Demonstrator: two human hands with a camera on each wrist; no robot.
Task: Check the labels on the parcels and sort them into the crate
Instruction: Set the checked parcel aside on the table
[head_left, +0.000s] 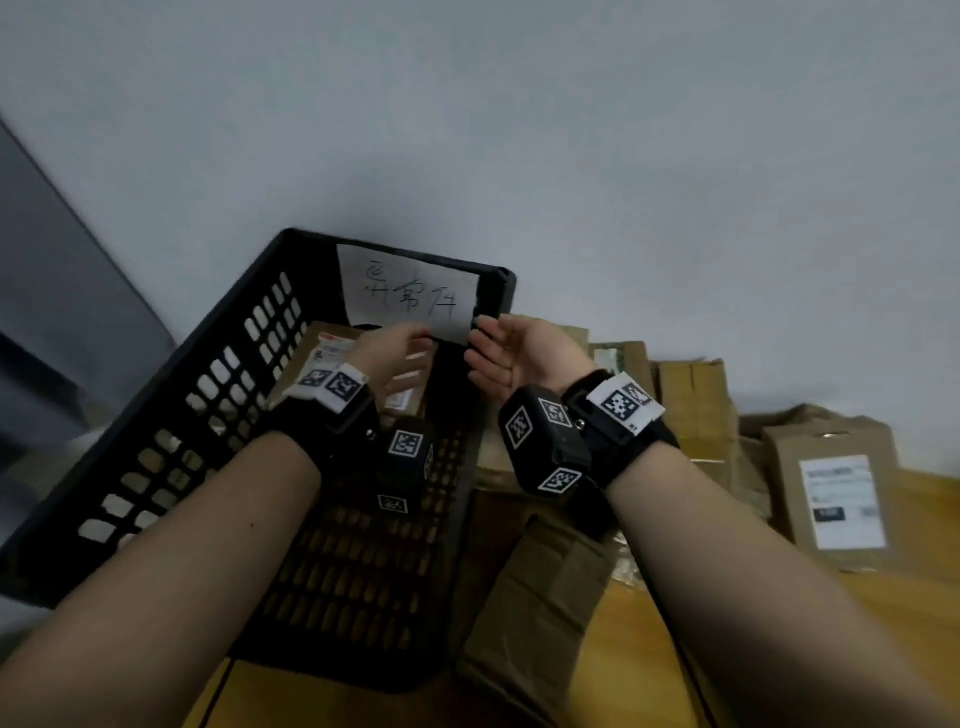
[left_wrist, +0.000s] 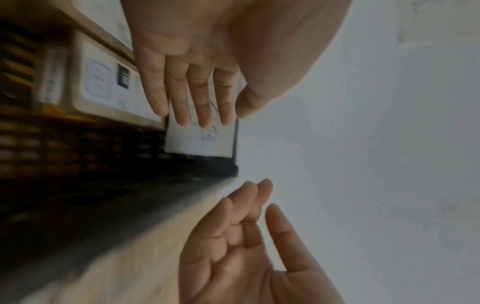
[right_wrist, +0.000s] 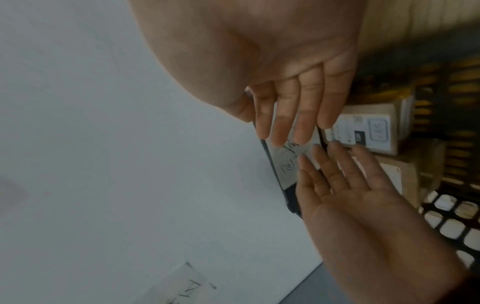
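- Left hand and right hand, fingers straight and empty, hover near the handwritten paper sign on the black crate.
- Labelled parcels lie inside the crate; more parcels sit on the wooden surface beside it.

Matt black perforated plastic crate, white paper sign, brown cardboard parcels, glossy wooden tabletop

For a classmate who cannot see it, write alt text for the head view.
Both open hands, left hand and right hand, reach toward a handwritten paper sign on the far wall of a black crate holding labelled parcels. More cardboard parcels lie right of it.
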